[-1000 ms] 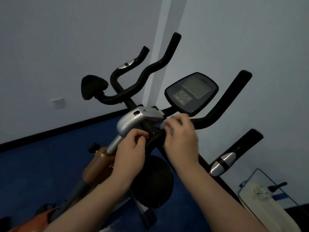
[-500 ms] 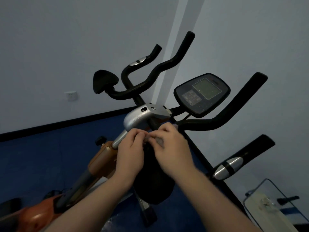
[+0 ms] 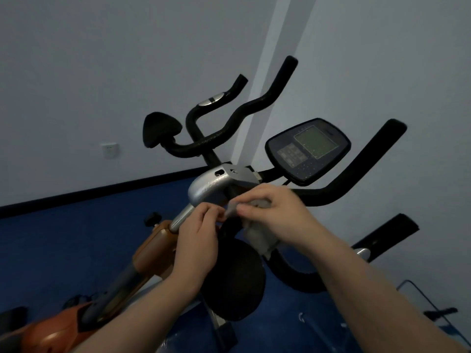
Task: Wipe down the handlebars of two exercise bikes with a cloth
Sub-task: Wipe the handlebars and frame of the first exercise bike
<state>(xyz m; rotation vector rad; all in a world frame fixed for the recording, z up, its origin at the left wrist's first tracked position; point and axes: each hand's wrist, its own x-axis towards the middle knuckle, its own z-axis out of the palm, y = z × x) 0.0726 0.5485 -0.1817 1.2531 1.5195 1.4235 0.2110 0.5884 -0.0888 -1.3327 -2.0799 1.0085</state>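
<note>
Hands meet at bike stem: left hand (image 3: 197,240) and right hand (image 3: 277,215) both pinch grey cloth (image 3: 256,234)

Wall socket (image 3: 109,150), blue floor (image 3: 63,250)

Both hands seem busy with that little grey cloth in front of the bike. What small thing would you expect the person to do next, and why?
Probably press the cloth onto the nearest black handlebar and start rubbing. The left hand and right hand pinch the cloth between them, apparently arranging it, just beside the bar's centre below the console, so the bar is the closest surface to wipe.
</note>
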